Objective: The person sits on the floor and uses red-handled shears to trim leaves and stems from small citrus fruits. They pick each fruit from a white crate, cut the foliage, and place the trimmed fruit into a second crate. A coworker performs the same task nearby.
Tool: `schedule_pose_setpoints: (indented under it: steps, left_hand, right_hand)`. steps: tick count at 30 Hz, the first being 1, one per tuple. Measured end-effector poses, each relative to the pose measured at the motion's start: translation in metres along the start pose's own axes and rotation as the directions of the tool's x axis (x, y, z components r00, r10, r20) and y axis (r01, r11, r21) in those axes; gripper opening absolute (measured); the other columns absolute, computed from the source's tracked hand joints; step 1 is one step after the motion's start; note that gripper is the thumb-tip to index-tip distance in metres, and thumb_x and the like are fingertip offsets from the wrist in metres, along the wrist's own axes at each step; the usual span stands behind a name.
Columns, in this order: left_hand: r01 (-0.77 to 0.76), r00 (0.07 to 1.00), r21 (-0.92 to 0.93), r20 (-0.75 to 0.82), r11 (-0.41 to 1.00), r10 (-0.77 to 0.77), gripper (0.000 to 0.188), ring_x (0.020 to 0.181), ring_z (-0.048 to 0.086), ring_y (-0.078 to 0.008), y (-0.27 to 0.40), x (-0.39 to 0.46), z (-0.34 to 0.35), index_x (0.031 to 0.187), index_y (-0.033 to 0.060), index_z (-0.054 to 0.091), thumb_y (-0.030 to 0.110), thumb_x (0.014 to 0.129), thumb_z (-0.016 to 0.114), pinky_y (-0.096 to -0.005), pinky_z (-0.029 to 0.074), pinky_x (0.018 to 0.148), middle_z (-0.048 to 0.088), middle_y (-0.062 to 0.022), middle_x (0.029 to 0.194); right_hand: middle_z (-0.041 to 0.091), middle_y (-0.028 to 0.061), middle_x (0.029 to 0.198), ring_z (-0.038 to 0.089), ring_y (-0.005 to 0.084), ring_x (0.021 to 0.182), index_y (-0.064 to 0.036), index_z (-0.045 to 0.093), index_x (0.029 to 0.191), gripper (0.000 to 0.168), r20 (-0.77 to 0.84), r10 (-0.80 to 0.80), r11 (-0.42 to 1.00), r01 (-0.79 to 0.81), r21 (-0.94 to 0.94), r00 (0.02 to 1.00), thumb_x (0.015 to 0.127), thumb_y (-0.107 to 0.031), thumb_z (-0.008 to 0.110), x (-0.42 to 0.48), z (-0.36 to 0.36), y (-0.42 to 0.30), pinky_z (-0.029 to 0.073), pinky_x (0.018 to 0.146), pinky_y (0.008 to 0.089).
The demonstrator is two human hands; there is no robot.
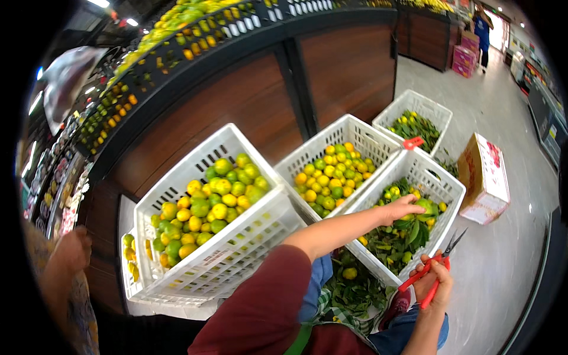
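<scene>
My left hand (401, 209) reaches into a white plastic crate (450, 188) of leafy citrus, its fingers around a green citrus fruit (425, 207). Leaves (415, 233) hang just below that fruit. In my right hand (437, 282), outside the crate's near right corner, are red-handled snips (448, 257) with narrow dark blades. The blades are slightly parted and point up and away from me. Behind my left forearm stands another white crate (350, 122), filled with loose yellow and green citrus (330, 175).
A stacked crate (230, 133) of citrus stands at left. Cut leaves (355, 284) cover the floor by my feet. A far crate (412, 98) holds leafy fruit; a cardboard box (486, 177) sits right of it. One person (62, 262) is at far left, another (483, 31) far back.
</scene>
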State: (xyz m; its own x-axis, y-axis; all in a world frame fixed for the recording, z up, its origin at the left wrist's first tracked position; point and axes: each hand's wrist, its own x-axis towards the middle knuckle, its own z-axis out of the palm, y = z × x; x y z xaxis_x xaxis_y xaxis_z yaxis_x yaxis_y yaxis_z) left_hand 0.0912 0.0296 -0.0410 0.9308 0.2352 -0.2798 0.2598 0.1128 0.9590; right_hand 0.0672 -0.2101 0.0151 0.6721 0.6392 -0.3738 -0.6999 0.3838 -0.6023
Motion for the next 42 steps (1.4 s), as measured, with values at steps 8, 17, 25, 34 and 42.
schedule_pose_setpoints:
  steps: [8,17,25,34,42]
  left_hand:
    - [-0.119,0.948,-0.885,0.033,0.449,0.317,0.046,0.100,0.061,-0.0246,0.023,-0.107,-0.019,0.116,0.0030,0.054,0.039,0.089,0.046,-0.0404,0.049,0.090,0.062,-0.0110,0.109]
    - [-0.314,0.947,-0.838,-0.248,0.446,0.202,0.045,0.094,0.060,-0.0267,0.009,-0.114,-0.036,0.116,0.0101,0.057,0.044,0.091,0.042,-0.0439,0.049,0.074,0.062,-0.0110,0.113]
    - [-0.216,0.970,-0.902,-0.242,0.374,-0.025,0.039,0.086,0.056,-0.0257,0.010,-0.111,-0.030,0.104,0.0121,0.059,0.044,0.090,0.042,-0.0400,0.046,0.076,0.063,-0.0078,0.100]
    - [-0.106,0.976,-0.896,-0.177,0.431,-0.127,0.034,0.081,0.059,-0.0253,0.017,-0.114,-0.013,0.100,0.0099,0.059,0.039,0.091,0.044,-0.0413,0.048,0.072,0.063,-0.0078,0.093]
    - [-0.033,0.993,-0.916,-0.074,0.399,-0.088,0.041,0.096,0.060,-0.0256,0.003,-0.109,0.005,0.110,0.0076,0.058,0.042,0.091,0.045,-0.0415,0.048,0.086,0.063,-0.0104,0.106]
  right_hand:
    - [0.060,0.0092,0.095,0.056,0.0158,0.082,0.002,0.047,0.120,0.046,0.340,-0.316,0.487,0.459,-0.743,0.886,0.077,0.002,0.061,-0.005,0.016,0.051,0.047,0.072,0.0281]
    - [0.054,0.0213,0.100,0.056,0.0403,0.088,0.003,0.051,0.115,0.043,0.593,-0.323,-0.159,0.575,-0.803,0.738,0.072,0.007,0.058,-0.015,0.027,0.054,0.047,0.074,0.0430]
    - [0.054,0.0194,0.096,0.056,0.0388,0.086,0.001,0.053,0.114,0.048,0.595,-0.325,-0.361,0.485,-0.797,0.735,0.068,0.005,0.062,-0.007,0.024,0.052,0.046,0.073,0.0449]
    - [0.055,0.0188,0.092,0.057,0.0372,0.080,0.001,0.053,0.114,0.045,0.602,-0.308,-0.398,0.475,-0.785,0.736,0.071,0.000,0.065,-0.002,0.024,0.053,0.046,0.069,0.0433]
    - [0.052,0.0197,0.095,0.056,0.0384,0.085,0.000,0.049,0.116,0.049,0.562,-0.332,-0.456,0.393,-0.798,0.757,0.069,0.003,0.064,0.008,0.027,0.064,0.046,0.073,0.0447]
